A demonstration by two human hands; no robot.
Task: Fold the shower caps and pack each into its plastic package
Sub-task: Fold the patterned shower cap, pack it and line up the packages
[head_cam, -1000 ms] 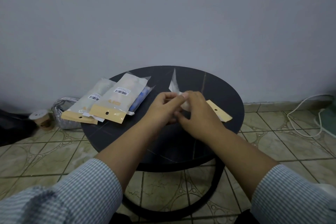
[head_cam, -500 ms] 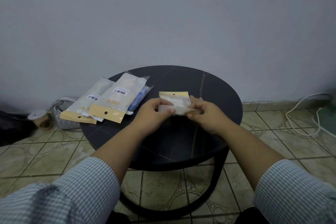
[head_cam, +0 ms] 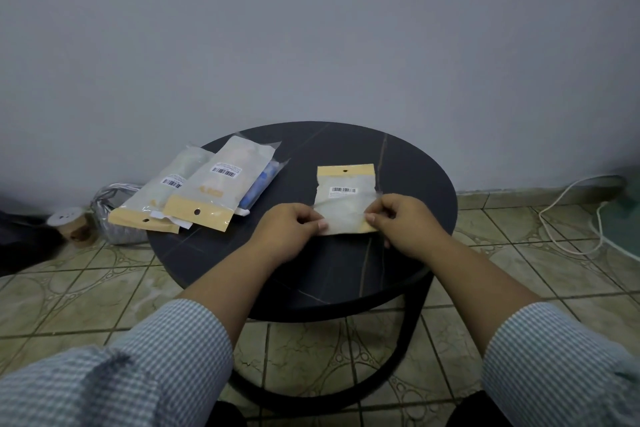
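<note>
The plastic package [head_cam: 346, 199] is now held flat and face-up over the middle of the round black table [head_cam: 415, 163], with its yellow header card and hang hole at the far end and a barcode label readable just below it. Half a second ago it was bunched between the hands with only a strip of the header showing, and a second ago it was largely hidden behind the fingers, its yellow card jutting out to the right; it has since been turned and spread out. The near left corner is pinched by the left hand [head_cam: 291, 230] and the near right edge by the right hand [head_cam: 401, 224], thumbs on top and fingers curled beneath.

A pale, bulky filling can be made out through the clear film, so a folded shower cap is judged to be inside already, though its outline cannot be seen sharply. The spreading and smoothing of the bag suggests that this pack is at its closing stage: the near, open end probably remains to be pressed shut or folded over.

At the far left of the table a stack of finished packages [head_cam: 204, 191] lies overlapped, with a blue item [head_cam: 261, 184] partly tucked beneath it. No loose cap is seen on the table, so little of the task appears to remain.
</note>
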